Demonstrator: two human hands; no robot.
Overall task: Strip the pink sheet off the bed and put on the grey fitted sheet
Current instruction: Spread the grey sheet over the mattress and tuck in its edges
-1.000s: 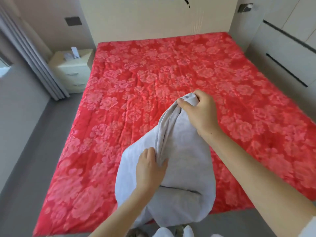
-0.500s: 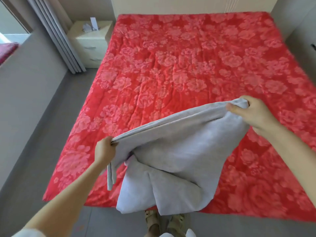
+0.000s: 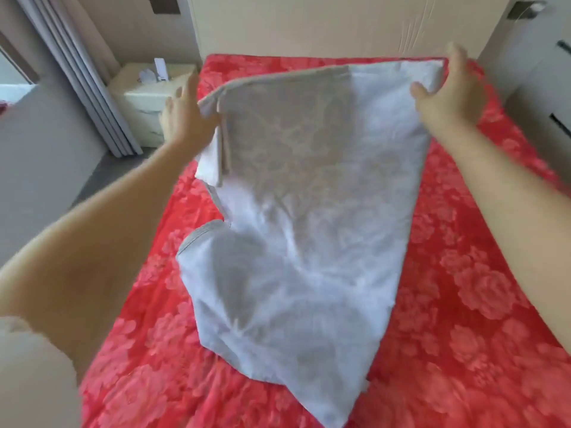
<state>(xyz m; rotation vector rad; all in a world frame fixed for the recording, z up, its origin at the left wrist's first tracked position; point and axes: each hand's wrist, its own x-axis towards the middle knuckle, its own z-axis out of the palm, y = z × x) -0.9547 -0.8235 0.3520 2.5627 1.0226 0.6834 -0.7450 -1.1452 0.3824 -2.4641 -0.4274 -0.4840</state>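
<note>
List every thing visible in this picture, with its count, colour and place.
pink sheet: one, red-pink floral, spread flat across the middle.
grey sheet: one, pale grey, partly folded, raised over the pink sheet.
headboard: one, beige, far end.
nightstand: one, cream, upper left.
white items: a few, on the nightstand; blurred.
curtain: one, grey, far left.
cabinet: one, pale, right edge.
left hand, right hand: two, at the grey sheet's upper corners; grip unclear.

home bedroom: double bed w/ red floral cover, beige headboard, nightstand beside it, grey curtains by window, wardrobe on right
</note>
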